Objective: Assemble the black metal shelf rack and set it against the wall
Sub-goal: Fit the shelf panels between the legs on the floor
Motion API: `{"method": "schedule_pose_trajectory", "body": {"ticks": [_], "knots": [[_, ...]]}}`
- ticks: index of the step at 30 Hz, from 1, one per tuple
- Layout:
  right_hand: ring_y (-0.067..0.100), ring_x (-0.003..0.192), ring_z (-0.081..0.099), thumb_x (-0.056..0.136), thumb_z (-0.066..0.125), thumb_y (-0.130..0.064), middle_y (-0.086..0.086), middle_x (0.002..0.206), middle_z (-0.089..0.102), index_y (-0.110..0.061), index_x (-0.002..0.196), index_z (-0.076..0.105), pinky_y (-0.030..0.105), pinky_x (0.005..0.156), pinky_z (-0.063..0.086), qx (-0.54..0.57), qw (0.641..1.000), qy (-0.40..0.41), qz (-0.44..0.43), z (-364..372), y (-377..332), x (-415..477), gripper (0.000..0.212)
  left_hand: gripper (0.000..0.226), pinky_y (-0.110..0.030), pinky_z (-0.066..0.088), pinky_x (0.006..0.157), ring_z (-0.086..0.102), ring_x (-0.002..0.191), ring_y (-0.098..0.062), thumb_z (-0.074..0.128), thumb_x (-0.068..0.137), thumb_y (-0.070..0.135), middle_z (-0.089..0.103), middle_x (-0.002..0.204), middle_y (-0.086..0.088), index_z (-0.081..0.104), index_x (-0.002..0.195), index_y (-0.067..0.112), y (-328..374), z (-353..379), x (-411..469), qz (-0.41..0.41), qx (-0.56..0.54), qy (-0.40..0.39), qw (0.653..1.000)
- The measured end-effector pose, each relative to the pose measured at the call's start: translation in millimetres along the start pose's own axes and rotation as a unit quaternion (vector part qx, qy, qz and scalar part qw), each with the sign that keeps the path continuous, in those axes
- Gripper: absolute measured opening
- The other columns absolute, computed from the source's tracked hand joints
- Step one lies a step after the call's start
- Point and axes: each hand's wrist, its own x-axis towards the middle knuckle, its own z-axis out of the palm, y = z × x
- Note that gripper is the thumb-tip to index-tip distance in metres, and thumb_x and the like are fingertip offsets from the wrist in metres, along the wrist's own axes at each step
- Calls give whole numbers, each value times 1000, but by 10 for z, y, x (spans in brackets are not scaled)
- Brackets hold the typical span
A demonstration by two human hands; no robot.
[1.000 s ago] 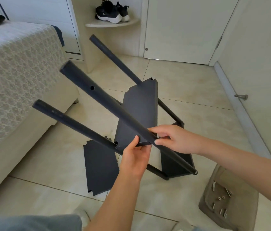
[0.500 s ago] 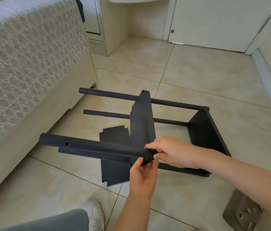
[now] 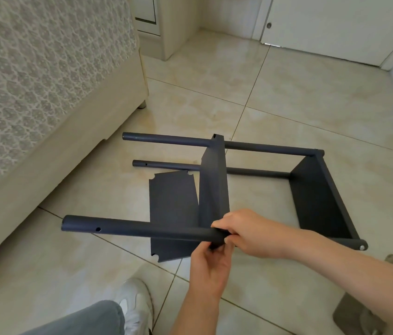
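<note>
Rack (image 3: 318, 194) now down on side beyond our hands; left hand (image 3: 211, 267), right hand (image 3: 246, 232) clasp pole (image 3: 142, 229) at joint for fastening.

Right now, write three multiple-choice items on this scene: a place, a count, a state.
1. Where does the loose flat black metal panel lie? A on the bed. B on the tiled floor. C against the door.
2. How many shelves are fitted to the black metal shelf rack? A one. B four. C two.
3. How is that rack placed? A on its side. B upright. C hung on a wall.
B: it lies flat on that floor beside the middle shelf.
C: the middle shelf and the end shelf sit between the poles.
A: its poles run along the floor; the left hand and the right hand grip the near pole.
</note>
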Motion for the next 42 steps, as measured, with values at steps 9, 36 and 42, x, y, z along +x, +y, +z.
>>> {"method": "schedule_pose_trajectory", "body": {"ticks": [9, 36, 42], "knots": [[15, 83, 48, 96, 50, -6, -3, 89, 53, -8, 106, 62, 26, 71, 35, 9, 999, -23, 21, 28, -30, 161, 16, 21, -44, 62, 76, 75, 79, -32, 62, 81, 2, 73, 98, -23, 76, 94, -8, 76, -87, 51, -49, -31, 40, 998], [7, 69, 47, 79, 80, -39, -9, 79, 46, -25, 138, 43, 19, 55, 33, 149, 976, 109, 116, 202, 240, 272, 71, 22, -21, 55, 69, 72, 81, -12, 49, 104, 21, 76, 101, 1, 66, 112, 9, 833, 560, -251, -96, 872, 11, 481], [8, 77, 43, 73, 84, -41, -17, 79, 38, -22, 133, 44, 18, 58, 31, 166, 971, 114, 132, 158, 253, 256, 74, 21, -35, 56, 87, 66, 93, -18, 50, 101, 27, 71, 104, -1, 66, 109, 16, 1042, 1229, -495, 46, 990, -101, 86]]}}
